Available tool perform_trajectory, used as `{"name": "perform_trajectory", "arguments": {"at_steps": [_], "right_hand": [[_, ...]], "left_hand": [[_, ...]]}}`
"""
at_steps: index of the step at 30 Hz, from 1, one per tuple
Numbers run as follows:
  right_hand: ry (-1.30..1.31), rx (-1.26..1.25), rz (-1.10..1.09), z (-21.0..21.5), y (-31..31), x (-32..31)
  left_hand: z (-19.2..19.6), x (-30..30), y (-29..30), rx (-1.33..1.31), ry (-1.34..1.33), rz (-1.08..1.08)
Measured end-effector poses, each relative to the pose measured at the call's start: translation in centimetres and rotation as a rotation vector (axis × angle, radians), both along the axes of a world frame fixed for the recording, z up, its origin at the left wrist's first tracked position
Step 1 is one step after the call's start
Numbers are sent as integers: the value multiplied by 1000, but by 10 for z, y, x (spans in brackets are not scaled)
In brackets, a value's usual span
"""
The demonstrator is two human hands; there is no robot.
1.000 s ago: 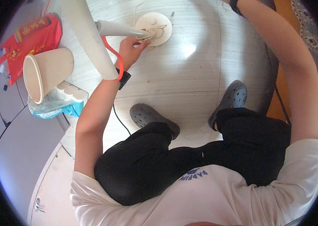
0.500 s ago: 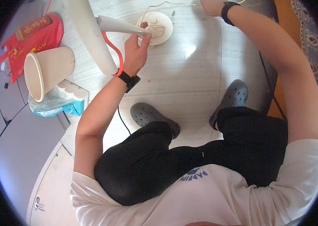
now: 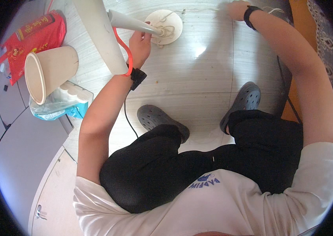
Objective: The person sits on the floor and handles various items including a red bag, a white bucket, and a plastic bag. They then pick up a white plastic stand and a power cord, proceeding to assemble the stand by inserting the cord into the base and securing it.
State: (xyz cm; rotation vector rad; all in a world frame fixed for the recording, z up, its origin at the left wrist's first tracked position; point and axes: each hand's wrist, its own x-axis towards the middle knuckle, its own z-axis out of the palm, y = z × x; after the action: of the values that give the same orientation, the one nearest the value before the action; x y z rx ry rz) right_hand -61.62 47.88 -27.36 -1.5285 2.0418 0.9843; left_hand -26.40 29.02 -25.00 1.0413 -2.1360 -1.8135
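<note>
A white stand with a slim pole [image 3: 133,23] rises from a round white base [image 3: 176,31] on the floor. Loops of white cord [image 3: 168,31] lie around the pole's foot. My left hand [image 3: 139,47] has its fingers curled at the lower pole, partly hidden behind it. A wide white bar [image 3: 100,37] with a red strap [image 3: 126,49] passes above my left wrist. From the base the cord runs right to my right hand [image 3: 239,10], which is closed on it near the top edge and a little blurred. More cord shows beyond that hand.
To the left, a beige bin [image 3: 58,67] lies tipped beside a plastic-wrapped pack of white rolls [image 3: 70,98]. Behind it is a red bag [image 3: 40,33]. A grey shoe [image 3: 160,118] is on each of my feet. A black cable [image 3: 130,118] crosses the floor near my left leg.
My right hand has moved slightly right and down. My left hand has slipped back from the pole's foot, higher along the pole. The pole and bar have shifted a little right.
</note>
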Motion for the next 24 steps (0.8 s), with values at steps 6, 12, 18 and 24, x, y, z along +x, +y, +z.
{"name": "perform_trajectory", "arguments": {"at_steps": [6, 12, 18, 24], "right_hand": [[-56, 78, -57, -11, 2, 3], [-76, -38, -53, -13, 11, 2], [125, -1, 105, -40, 39, -28], [70, -31, 80, -27, 41, -27]], "left_hand": [[4, 5, 21, -128, 213, -120], [10, -4, 27, -267, 151, -130], [9, 0, 16, -262, 133, -296], [0, 6, 8, -165, 152, -221]]}}
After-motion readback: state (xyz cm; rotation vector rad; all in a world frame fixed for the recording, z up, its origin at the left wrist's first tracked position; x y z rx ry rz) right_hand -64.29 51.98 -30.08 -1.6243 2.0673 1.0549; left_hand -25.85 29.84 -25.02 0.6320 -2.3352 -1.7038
